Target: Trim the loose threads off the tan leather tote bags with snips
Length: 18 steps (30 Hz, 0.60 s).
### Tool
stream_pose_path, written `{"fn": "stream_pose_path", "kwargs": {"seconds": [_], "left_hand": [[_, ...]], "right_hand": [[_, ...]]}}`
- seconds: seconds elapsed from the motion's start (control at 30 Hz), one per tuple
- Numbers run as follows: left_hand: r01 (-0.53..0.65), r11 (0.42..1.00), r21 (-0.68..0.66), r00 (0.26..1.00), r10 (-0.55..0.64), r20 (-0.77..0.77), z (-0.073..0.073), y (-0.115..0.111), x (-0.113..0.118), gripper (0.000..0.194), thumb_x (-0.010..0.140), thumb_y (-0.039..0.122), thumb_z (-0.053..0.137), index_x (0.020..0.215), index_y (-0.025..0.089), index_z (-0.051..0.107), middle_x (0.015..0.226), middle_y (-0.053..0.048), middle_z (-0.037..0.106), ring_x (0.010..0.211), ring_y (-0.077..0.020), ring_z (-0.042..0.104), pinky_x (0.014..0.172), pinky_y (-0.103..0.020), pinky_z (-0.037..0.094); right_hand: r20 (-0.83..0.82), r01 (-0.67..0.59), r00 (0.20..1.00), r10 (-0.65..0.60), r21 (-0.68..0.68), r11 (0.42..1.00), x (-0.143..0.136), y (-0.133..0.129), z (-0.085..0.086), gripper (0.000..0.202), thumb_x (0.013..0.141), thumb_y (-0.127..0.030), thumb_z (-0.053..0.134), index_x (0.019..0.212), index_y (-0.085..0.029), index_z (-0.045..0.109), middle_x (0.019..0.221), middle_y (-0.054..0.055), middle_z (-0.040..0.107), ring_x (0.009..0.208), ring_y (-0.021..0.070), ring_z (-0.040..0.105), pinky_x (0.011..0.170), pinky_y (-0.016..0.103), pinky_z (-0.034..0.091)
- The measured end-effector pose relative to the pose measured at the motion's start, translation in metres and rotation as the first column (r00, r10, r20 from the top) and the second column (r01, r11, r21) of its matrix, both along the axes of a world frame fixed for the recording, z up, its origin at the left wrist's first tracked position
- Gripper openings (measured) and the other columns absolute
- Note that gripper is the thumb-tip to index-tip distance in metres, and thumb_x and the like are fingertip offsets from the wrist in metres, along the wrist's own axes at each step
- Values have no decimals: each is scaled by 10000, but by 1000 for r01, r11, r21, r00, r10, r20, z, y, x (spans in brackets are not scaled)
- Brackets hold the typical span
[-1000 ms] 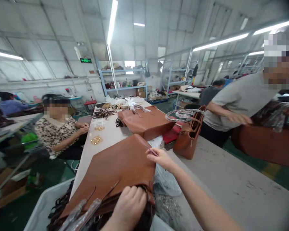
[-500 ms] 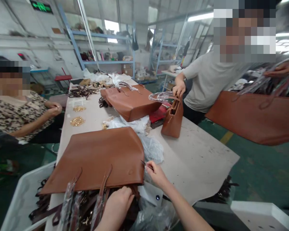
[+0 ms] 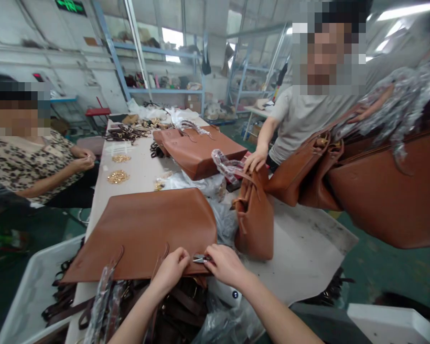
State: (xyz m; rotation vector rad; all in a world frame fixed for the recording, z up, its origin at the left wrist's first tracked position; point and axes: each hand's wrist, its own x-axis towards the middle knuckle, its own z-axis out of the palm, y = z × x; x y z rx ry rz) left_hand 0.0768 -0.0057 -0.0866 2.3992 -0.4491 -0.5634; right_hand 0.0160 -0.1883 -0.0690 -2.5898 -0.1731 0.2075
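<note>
1. Two hands now meet at the near edge of the flat brown tote bag [image 3: 150, 229]: your left hand [image 3: 172, 268] has come up from below and pinches the leather edge.
2. Your right hand [image 3: 225, 263] has moved in from the side, closed around small metal snips [image 3: 200, 259] touching that edge.
3. Across the worktop [image 3: 301, 248], a co-worker's hand [image 3: 254, 161] has tipped the small upright handbag [image 3: 254, 220] nearer.

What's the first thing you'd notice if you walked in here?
Big brown leather bags everywhere. One flat bag lies on the table right in front, with the left hand and right hand at its near edge, and a small metal tool between them. On the right, a person in a grey shirt reaches to an upright bag.
</note>
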Motion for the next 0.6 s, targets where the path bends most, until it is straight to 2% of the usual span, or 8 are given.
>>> {"fn": "stream_pose_path", "kwargs": {"seconds": [0.23, 0.33, 0.4, 0.5, 0.6], "left_hand": [[-68, 994, -83, 998, 67, -12, 0, -8, -10, 143, 756, 261, 358, 673, 213, 463, 629, 14, 540, 646, -167, 540, 610, -262, 405], [-81, 995, -59, 997, 81, -10, 12, 10, -11, 157, 770, 287, 355, 702, 213, 476, 652, 12, 560, 665, -171, 553, 623, -258, 415], [-81, 997, -14, 997, 81, -9, 24, 43, -8, 175, 778, 304, 369, 715, 215, 505, 664, 15, 589, 678, -168, 569, 629, -246, 418], [-156, 978, 139, 987, 151, 48, 40, 118, 2, 258, 811, 333, 350, 668, 218, 532, 643, -4, 608, 677, -189, 582, 638, -272, 403], [-297, 896, 331, 955, 267, 134, 44, 198, 12, 346, 825, 373, 351, 592, 209, 546, 611, -48, 621, 646, -227, 595, 630, -316, 393]], "right_hand": [[-36, -16, 999, 16, -4, 1000, 8, 5, -8, 47, 774, -190, 554, 809, -185, 585, 844, 49, 645, 839, 191, 576, 691, 253, 354], [-45, 15, 999, -13, 43, 999, 9, 1, -6, 32, 767, -189, 562, 791, -190, 582, 815, 24, 649, 792, 174, 581, 644, 235, 354], [-42, 37, 999, -33, 91, 995, 13, 1, 0, 60, 801, -220, 529, 842, -194, 565, 824, 12, 641, 754, 156, 577, 614, 224, 355], [-24, 19, 1000, -15, 164, 986, 32, 14, 12, 96, 832, -250, 486, 895, -198, 537, 836, 8, 626, 733, 148, 566, 611, 221, 361], [6, -65, 998, 65, 211, 975, 61, 50, 18, 83, 827, -245, 486, 873, -197, 535, 823, 12, 623, 738, 154, 563, 625, 230, 360]]}}
